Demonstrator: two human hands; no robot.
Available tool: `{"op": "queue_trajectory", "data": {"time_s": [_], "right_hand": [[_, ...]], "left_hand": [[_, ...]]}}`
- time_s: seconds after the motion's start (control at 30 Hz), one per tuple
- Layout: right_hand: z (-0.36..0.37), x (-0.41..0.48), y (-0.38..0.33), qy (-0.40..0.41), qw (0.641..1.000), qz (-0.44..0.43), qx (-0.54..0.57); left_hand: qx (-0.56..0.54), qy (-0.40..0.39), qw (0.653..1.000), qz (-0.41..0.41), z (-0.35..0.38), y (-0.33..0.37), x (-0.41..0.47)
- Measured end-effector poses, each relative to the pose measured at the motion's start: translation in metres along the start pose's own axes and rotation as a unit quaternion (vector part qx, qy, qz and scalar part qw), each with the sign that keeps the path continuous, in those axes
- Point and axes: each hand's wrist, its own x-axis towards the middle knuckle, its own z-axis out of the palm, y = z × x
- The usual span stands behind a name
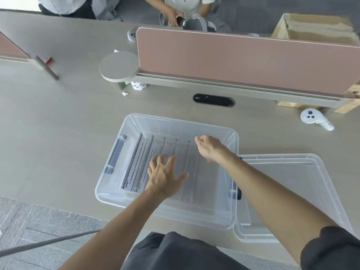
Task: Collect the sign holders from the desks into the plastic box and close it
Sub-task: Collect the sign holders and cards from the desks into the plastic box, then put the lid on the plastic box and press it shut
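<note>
A clear plastic box (pixel 124 197) stands open on the desk near its front edge. Several flat sign holders (pixel 136 162) lie side by side inside it, the left ones showing printed sheets. My left hand (pixel 163 176) hovers over the holders in the middle of the box, fingers spread, holding nothing. My right hand (pixel 210 148) is over the box's right part, palm down and fingers apart, holding nothing. The box's clear lid (pixel 292 191) lies flat on the desk just right of the box, partly under my right forearm.
A pink divider panel (pixel 243 59) runs across the desk behind the box, with a round shelf (pixel 118 66) at its left end. A black cable port (pixel 213 100) sits in the desk (pixel 48 123). A white controller (pixel 311 117) lies right. Cardboard boxes (pixel 311 28) and people stand beyond.
</note>
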Motion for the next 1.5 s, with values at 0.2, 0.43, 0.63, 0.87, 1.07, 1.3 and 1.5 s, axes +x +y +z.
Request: {"op": "queue_trajectory", "data": {"time_s": [0.2,0.43,0.63,0.87,1.07,1.3,1.5], "right_hand": [[-0.055,-0.052,0.015,0.186,0.98,-0.012,-0.063],[-0.104,-0.131,0.08,0.171,0.981,0.054,-0.077],[-0.13,-0.147,0.147,0.159,0.973,0.114,-0.122],[-0.16,-0.096,0.232,0.076,0.973,0.099,-0.194],[-0.174,-0.023,0.302,0.013,0.962,0.037,-0.269],[-0.172,0.034,0.341,-0.056,0.937,-0.042,-0.342],[-0.167,0.064,0.356,-0.053,0.926,-0.103,-0.359]], "left_hand": [[-0.093,0.014,0.978,0.185,-0.01,0.032,0.018],[-0.148,-0.04,0.934,0.323,-0.005,0.123,0.025],[0.018,-0.16,0.932,0.326,0.008,0.194,0.048],[0.038,-0.199,0.963,0.18,0.054,0.259,0.081],[0.141,-0.26,0.955,0.026,0.107,0.257,0.121],[0.202,-0.214,0.956,-0.012,0.149,0.264,0.134],[0.246,-0.187,0.951,0.031,0.169,0.271,0.148]]}}
